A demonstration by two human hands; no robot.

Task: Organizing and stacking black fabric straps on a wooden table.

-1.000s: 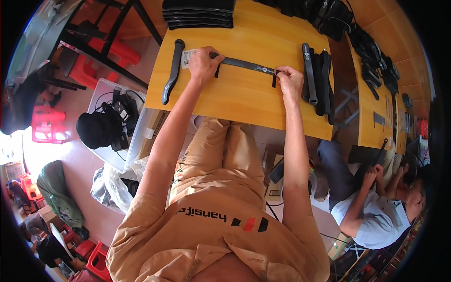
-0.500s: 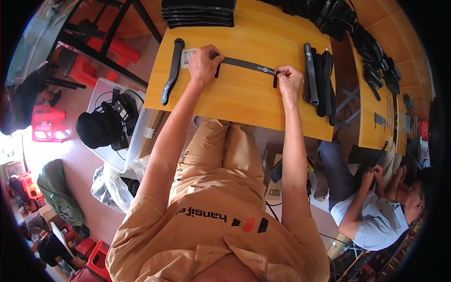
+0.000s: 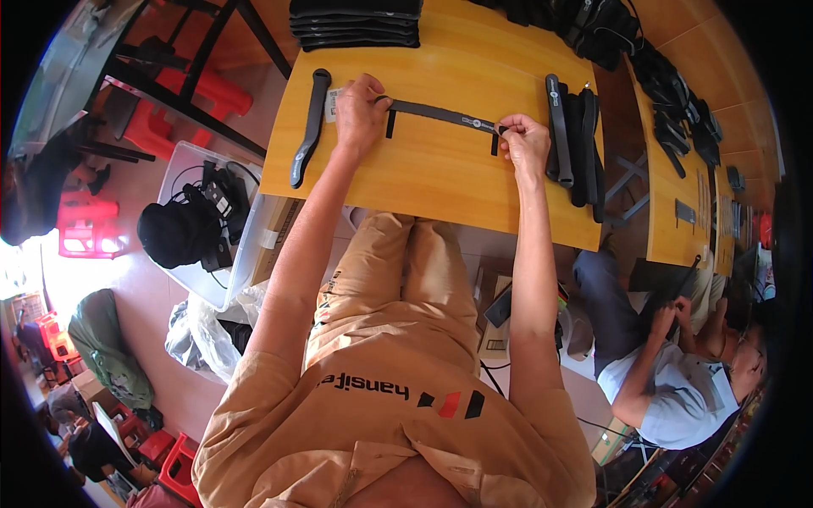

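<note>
A dark grey strap (image 3: 436, 113) with a small pale print is stretched between my two hands over the wooden table. My left hand (image 3: 359, 118) is closed on its left end, where a short black tab hangs down. My right hand (image 3: 527, 144) pinches the right end, and another short black tab hangs below those fingers. To the left of my left hand lies a second grey strap (image 3: 310, 131), lengthwise, beside a white printed label (image 3: 331, 106) that the hand partly covers. Several more dark straps (image 3: 579, 140) lie side by side to the right of my right hand.
A stack of folded black pieces (image 3: 356, 24) sits at the table's (image 3: 398, 182) far left edge. Black gear (image 3: 593, 30) is piled at the far right. On the left stands a white bin (image 3: 241, 229) with black equipment. A co-worker (image 3: 669, 381) sits at the right by another table.
My left hand has shifted slightly left and lifted its fingers a little. My right hand has moved slightly right; the strap remains stretched between them.
</note>
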